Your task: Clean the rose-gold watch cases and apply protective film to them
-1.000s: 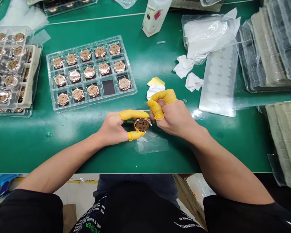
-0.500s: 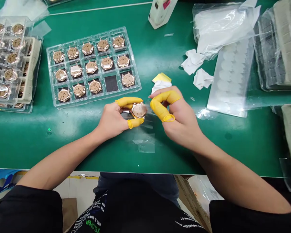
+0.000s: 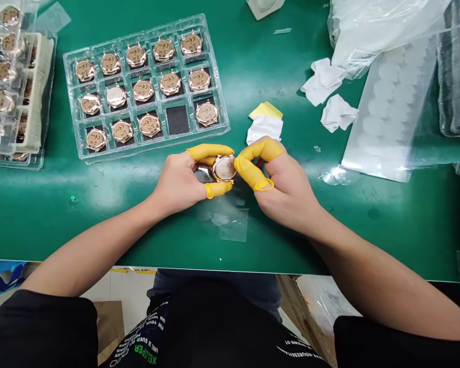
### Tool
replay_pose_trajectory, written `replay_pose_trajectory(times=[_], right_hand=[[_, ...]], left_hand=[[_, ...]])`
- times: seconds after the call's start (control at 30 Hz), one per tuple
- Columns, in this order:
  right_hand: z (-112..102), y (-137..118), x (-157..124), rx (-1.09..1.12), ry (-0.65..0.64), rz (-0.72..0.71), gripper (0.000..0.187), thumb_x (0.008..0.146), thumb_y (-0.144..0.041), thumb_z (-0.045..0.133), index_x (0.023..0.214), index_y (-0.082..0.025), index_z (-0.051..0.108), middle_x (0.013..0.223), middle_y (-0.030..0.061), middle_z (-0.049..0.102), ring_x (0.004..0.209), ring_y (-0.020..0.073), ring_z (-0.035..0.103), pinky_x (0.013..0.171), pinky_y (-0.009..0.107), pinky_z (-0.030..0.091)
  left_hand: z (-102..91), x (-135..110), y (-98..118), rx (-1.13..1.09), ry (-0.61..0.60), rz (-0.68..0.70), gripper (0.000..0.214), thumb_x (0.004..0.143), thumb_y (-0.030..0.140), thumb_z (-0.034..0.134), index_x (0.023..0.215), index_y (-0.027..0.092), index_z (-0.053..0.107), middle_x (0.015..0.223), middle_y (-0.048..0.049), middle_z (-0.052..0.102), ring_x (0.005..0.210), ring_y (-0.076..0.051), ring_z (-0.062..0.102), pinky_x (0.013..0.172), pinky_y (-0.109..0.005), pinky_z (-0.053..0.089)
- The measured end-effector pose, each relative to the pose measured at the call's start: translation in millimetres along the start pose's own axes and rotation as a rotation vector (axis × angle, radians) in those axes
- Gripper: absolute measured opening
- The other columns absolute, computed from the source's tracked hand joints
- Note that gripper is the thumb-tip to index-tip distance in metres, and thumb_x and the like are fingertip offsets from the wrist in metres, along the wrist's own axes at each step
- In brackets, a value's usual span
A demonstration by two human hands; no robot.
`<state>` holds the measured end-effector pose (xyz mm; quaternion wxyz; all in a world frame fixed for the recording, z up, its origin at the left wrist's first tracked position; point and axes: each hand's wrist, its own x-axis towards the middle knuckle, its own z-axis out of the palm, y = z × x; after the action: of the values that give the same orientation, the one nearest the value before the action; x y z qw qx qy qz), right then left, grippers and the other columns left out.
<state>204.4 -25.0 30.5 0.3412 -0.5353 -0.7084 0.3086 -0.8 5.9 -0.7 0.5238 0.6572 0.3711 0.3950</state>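
My left hand (image 3: 178,179) grips a round rose-gold watch case (image 3: 224,168), its yellow finger cots wrapped around the case's left side. My right hand (image 3: 279,179), also in yellow cots, pinches at the case's right edge. The case's polished face looks up, with its strap end hidden under my left fingers. A piece of clear film (image 3: 230,222) lies on the green mat just below my hands. A clear plastic tray (image 3: 157,145) of rose-gold watch cases stands beyond my left hand, with one dark cell (image 3: 177,120) holding no case.
More stacked trays of cases (image 3: 7,102) sit at the far left. Yellow and white paper (image 3: 266,122) lies just beyond my right hand. Tissue pieces (image 3: 324,82), a plastic bag (image 3: 379,36) and a sheet of round film discs (image 3: 391,107) lie to the right. The mat's front edge (image 3: 138,268) runs near my body.
My right hand has closed in leftward, and its fingertips now meet the watch case. The case has turned slightly in my left hand, and the whole view has shifted.
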Motion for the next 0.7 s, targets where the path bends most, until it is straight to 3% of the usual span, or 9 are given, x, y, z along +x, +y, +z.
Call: replay_pose_trajectory(times=[0.7], right_hand=[[9.4, 2.0, -3.1, -0.043, 0.064, -0.011, 0.017, 0.105, -0.042, 0.056, 0.097, -0.027, 0.058, 0.093, 0.0056, 0.062, 0.090, 0.0237, 0.059, 0.082, 0.043, 0.049]], left_hand=[[1.7, -1.2, -1.6, 0.016, -0.010, 0.007, 0.052, 0.074, 0.018, 0.089, 0.124, 0.022, 0.076, 0.109, -0.0009, 0.083, 0.095, -0.021, 0.082, 0.088, -0.034, 0.071]])
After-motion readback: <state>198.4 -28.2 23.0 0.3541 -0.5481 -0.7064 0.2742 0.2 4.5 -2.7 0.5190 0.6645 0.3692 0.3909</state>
